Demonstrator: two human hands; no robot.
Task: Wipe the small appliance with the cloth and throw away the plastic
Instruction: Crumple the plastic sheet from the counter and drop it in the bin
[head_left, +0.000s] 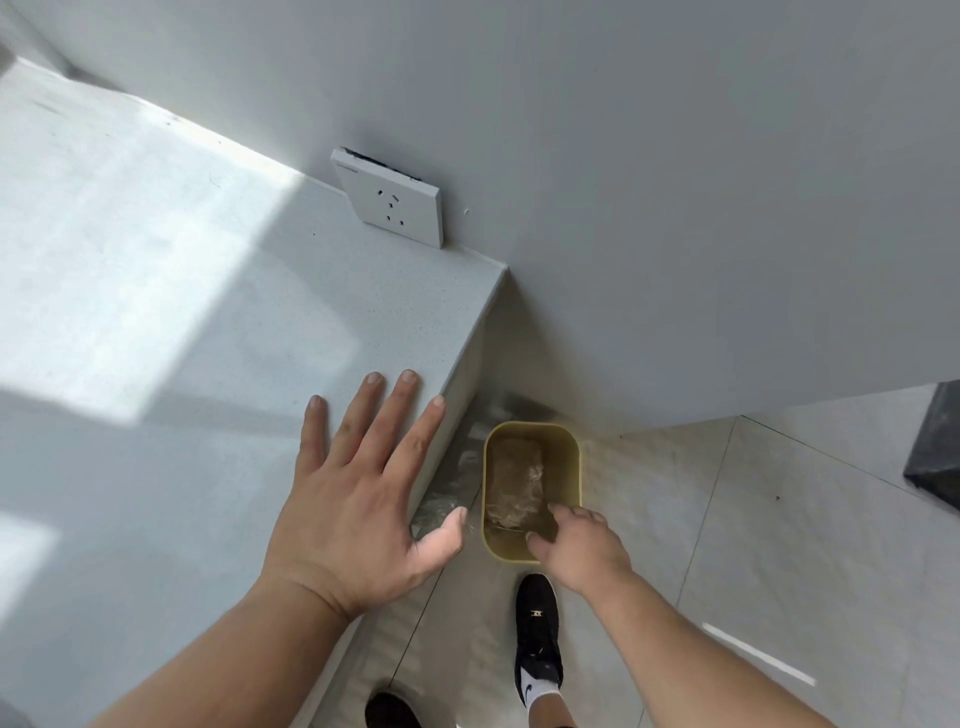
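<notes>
Plastic (514, 483) lies in the bin (570, 457), so disposal looks done. The right hand (584, 545) hangs loose and empty above it. The left hand (358, 499) is spread flat on the counter (156, 338), and no appliance shows.

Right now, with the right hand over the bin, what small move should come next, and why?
Probably lift the right hand away from the yellow bin: the crumpled plastic already lies inside it, and the hand's fingers look spread and empty.
</notes>
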